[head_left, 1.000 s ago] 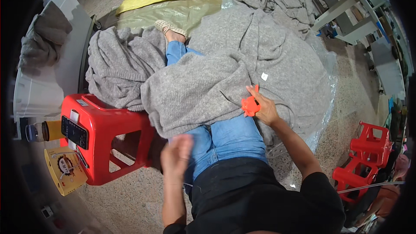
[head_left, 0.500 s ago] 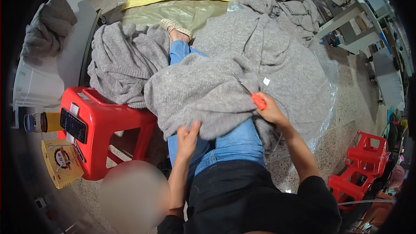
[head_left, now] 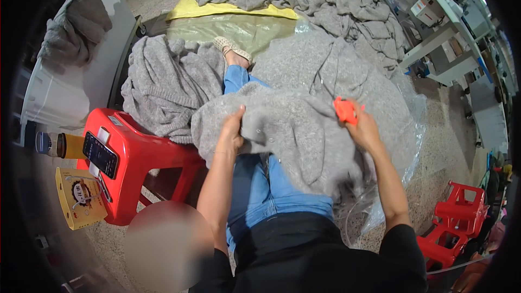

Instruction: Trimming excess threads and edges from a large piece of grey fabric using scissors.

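By the closed right hand (head_left: 363,128), an orange-handled tool (head_left: 345,110) is gripped at the right part of the grey knit cloth (head_left: 293,125), which is draped over blue jeans (head_left: 247,198). The cloth's left part is touched by the left hand (head_left: 232,129), half curled with thumb raised; whether fabric is pinched there cannot be told. Left of the cloth, a knit heap (head_left: 168,87) and a red stool (head_left: 135,149) bearing a dark phone (head_left: 101,153) are seen. Beyond the cloth, a yellowish plastic sheet (head_left: 217,28) is spread.
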The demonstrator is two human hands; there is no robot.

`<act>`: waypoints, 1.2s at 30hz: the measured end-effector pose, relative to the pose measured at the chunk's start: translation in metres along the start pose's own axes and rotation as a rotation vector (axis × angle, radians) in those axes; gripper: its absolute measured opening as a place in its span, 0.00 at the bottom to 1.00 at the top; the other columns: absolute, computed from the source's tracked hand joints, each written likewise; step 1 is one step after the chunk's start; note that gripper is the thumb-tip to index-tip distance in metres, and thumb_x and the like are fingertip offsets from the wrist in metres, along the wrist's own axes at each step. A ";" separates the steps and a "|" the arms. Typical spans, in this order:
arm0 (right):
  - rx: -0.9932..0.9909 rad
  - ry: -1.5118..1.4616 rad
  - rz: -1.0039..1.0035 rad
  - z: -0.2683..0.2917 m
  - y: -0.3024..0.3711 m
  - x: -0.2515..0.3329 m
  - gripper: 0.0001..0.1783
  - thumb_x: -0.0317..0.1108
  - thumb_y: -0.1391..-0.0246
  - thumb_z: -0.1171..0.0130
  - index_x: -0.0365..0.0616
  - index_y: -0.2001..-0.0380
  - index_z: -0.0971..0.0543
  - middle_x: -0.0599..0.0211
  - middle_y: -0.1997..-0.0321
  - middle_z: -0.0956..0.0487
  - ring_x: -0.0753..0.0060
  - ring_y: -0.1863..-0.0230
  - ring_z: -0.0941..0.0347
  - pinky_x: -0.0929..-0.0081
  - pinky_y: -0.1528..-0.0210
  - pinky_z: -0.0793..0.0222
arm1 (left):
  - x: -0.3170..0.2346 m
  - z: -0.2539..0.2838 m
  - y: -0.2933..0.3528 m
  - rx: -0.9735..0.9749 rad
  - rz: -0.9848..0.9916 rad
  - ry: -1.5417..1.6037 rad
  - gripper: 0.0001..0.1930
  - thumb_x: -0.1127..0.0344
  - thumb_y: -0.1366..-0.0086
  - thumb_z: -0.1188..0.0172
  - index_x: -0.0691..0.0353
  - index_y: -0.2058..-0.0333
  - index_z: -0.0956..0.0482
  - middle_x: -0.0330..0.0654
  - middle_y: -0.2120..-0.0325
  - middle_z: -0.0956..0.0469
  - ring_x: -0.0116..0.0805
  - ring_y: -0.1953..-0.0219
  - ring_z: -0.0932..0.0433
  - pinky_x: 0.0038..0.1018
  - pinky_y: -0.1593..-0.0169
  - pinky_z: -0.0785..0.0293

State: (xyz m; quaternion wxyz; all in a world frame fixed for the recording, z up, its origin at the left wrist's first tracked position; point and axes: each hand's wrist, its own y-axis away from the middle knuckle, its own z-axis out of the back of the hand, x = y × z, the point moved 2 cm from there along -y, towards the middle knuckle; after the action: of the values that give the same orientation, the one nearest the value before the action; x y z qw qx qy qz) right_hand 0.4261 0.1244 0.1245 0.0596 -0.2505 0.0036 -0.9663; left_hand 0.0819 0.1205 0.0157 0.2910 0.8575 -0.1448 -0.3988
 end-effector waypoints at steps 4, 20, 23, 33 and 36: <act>0.057 -0.002 0.008 -0.008 0.036 0.004 0.33 0.37 0.56 0.36 0.56 0.44 0.33 0.45 0.61 0.23 0.41 0.59 0.26 0.57 0.58 0.31 | 0.025 0.004 -0.001 0.133 -0.075 0.254 0.20 0.55 0.34 0.48 0.64 0.51 0.29 0.45 0.53 0.25 0.40 0.51 0.26 0.40 0.47 0.30; 0.235 -0.032 0.245 -0.025 0.077 0.094 0.18 0.47 0.52 0.37 0.43 0.73 0.26 0.61 0.76 0.24 0.52 0.75 0.26 0.63 0.75 0.32 | 0.082 0.008 0.021 0.115 -0.365 -0.200 0.11 0.62 0.36 0.43 0.58 0.58 0.28 0.35 0.66 0.24 0.25 0.65 0.25 0.24 0.60 0.27; 0.199 0.080 0.304 -0.015 0.089 0.093 0.18 0.46 0.53 0.37 0.42 0.75 0.27 0.60 0.79 0.25 0.52 0.78 0.26 0.61 0.78 0.33 | 0.079 0.016 0.015 0.105 -0.269 -0.097 0.12 0.54 0.32 0.51 0.55 0.61 0.29 0.32 0.70 0.27 0.23 0.68 0.27 0.24 0.64 0.28; 0.177 0.088 0.243 -0.006 0.105 0.103 0.16 0.41 0.54 0.36 0.41 0.76 0.29 0.58 0.78 0.24 0.52 0.77 0.26 0.60 0.78 0.33 | 0.100 0.003 0.019 -0.029 -0.269 0.279 0.11 0.77 0.42 0.40 0.61 0.62 0.29 0.31 0.71 0.28 0.20 0.71 0.29 0.18 0.65 0.30; 0.185 0.108 0.231 -0.002 0.107 0.100 0.16 0.42 0.53 0.37 0.42 0.77 0.29 0.58 0.79 0.24 0.52 0.77 0.26 0.60 0.78 0.33 | 0.105 -0.023 0.049 -0.050 -0.282 0.170 0.08 0.78 0.43 0.40 0.60 0.66 0.28 0.30 0.74 0.28 0.17 0.76 0.33 0.16 0.72 0.37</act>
State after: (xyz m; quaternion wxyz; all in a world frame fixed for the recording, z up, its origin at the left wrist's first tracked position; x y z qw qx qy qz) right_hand 0.3509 0.0063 0.1674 0.1927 -0.1894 -0.0534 -0.9613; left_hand 0.1656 0.0403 -0.0051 0.2647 0.8924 0.0122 -0.3653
